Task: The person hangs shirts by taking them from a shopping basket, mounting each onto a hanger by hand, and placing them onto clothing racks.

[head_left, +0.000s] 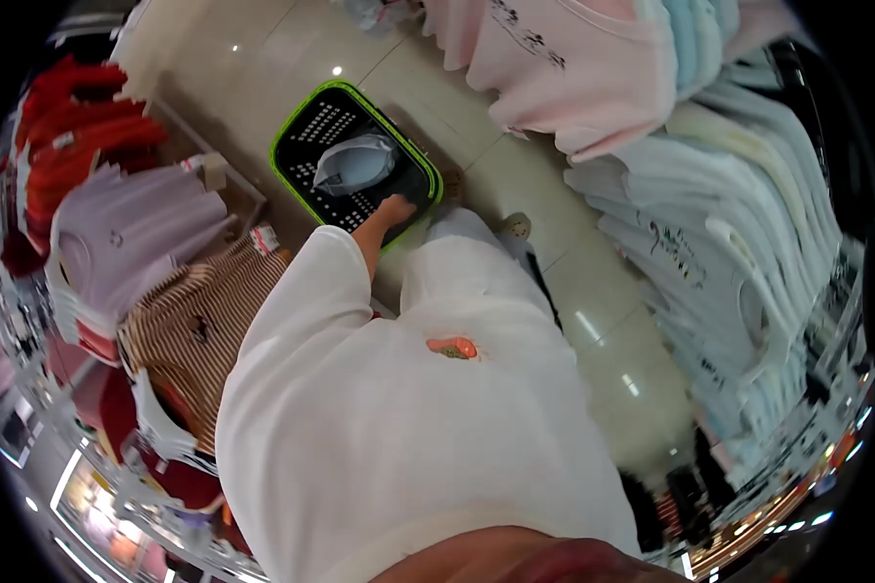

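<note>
My left hand is over the near end of a black shopping basket with a bright green rim. Its fingers look curled closed, but they are small and blurred, and whatever they grip is hidden. Inside the basket lies a light grey-blue item, possibly a folded cloth piece or cap. Dark perforated basket floor shows around it. My right hand is out of view.
On the right hang white T-shirts and a pink shirt. A lavender shirt, a brown striped shirt and red garments hang on the left. Shiny floor tiles run between the racks.
</note>
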A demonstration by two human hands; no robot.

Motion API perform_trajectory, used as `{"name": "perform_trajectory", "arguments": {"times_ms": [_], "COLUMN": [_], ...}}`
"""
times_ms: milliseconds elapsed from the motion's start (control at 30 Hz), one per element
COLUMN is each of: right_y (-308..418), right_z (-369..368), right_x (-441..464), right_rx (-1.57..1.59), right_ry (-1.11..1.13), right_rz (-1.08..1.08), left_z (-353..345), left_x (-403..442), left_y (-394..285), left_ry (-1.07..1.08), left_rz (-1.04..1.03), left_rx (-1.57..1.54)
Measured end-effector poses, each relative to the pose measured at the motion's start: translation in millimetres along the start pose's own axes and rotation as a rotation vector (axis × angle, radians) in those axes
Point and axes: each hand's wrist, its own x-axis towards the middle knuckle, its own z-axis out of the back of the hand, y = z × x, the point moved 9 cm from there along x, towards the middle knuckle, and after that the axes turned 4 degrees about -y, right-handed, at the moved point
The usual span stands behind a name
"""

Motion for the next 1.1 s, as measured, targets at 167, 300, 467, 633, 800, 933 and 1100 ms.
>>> {"name": "perform_trajectory", "arguments": {"times_ms": [167, 300, 467, 633, 800, 933, 1100], "right_y": [-60.4, -89.0, -81.5, -26.2, -37.6, -78.3, -144.3], "right_z": [52.6, 117.1, 191.1, 212.5, 191.9, 174.2, 175.5], "right_x": [-30.1, -20.0, 33.1, 47.6, 44.7, 33.0, 15.4], "right_rx": [-0.095, -0.158, 0.117, 0.054, -0.145, -0.158, -0.203], "right_ry": [0.129, 0.153, 0.087, -0.024, 0.07, 0.074, 0.081], "right_rz": [0.013, 0.121, -0.183, -0.018, 0.176, 0.065, 0.101], "left_z": [-49.7, -84.9, -103.1, -99.5, -120.1, -159.0, -239.8], "left_x": [2.3, 22.8, 20.3, 16.3, 16.0, -1.5, -15.7], "left_y": [9.8, 22.3, 16.6, 10.2, 9.1, -3.1, -54.5], "left_ry": [-0.085, -0.2, -0.585, -0.86, -0.814, -0.848, -0.82], "left_rz": [0.002, 0.17, 0.29, 0.159, 0.055, -0.081, -0.293], "left_rx": [0.083, 0.089, 0.277, 0.413, 0.43, 0.443, 0.482]}}
